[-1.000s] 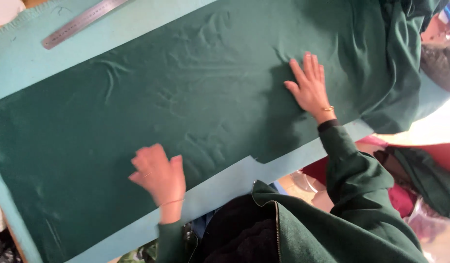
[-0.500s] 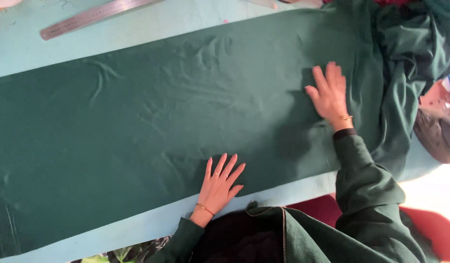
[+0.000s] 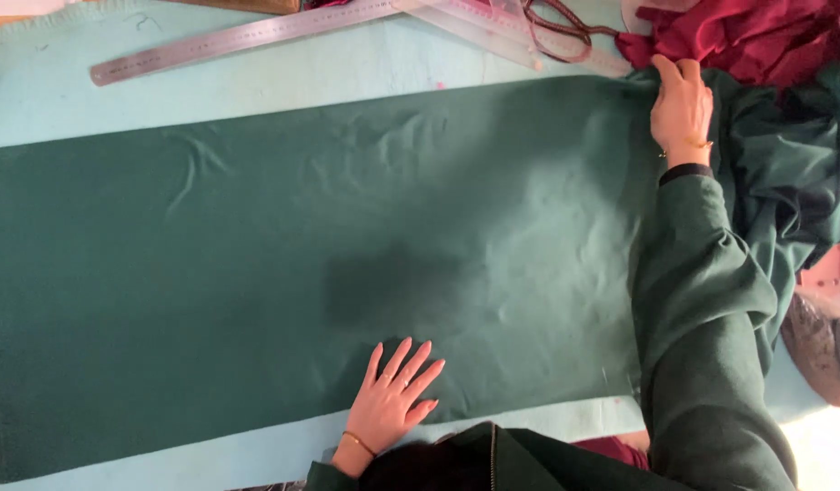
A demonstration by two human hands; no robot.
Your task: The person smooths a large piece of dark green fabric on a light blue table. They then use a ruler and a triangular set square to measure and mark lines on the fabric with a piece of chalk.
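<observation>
Both hands [image 3: 392, 395] [image 3: 682, 109] rest on green fabric [image 3: 256, 273]

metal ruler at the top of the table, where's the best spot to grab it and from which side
Take the metal ruler near its bare left end, coming from above with fingers across its narrow width. It lies flat and slanted on the light blue table cover, so a thin edge must be lifted. Its right end runs under clear plastic rulers and scissors.

dark green fabric [image 3: 256, 273], long rectangle flat across the table, faintly wrinkled, right end bunched
</observation>
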